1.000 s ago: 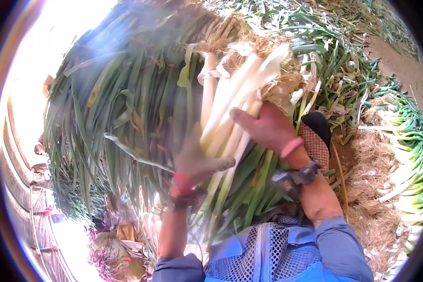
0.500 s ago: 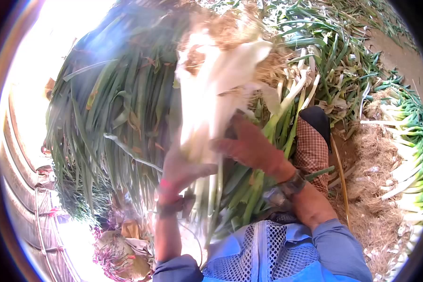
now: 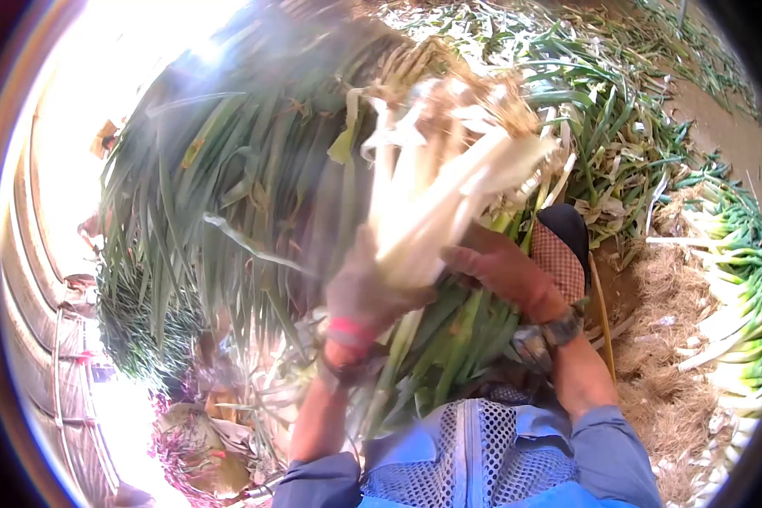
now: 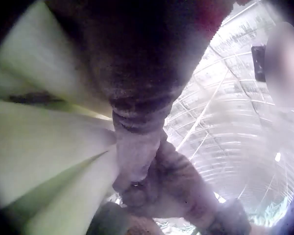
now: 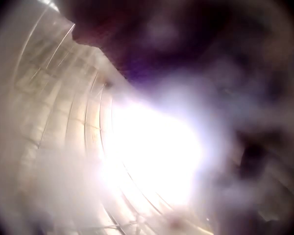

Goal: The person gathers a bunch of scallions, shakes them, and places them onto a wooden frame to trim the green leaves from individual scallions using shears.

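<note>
A bunch of large green onions slants up in front of the body, white shanks and tangled roots at the top. My gloved left hand grips it low on the left, thumb lying across the shanks. From the right, my gloved right hand holds the same bunch, thumb at its edge and fingers hidden behind. The left wrist view shows pale shanks close beside the left hand. Glare and blur fill most of the right wrist view.
A big heap of green onions hangs its leaves at the left. Stripped leaves litter the ground behind. A row of cleaned green onions lies at the right beside cut-off roots. A checked shoe stands near the right hand.
Both hands swung the bunch left and toward the body, then back to the right. The right hand now sits lower on the shanks than a second ago.
</note>
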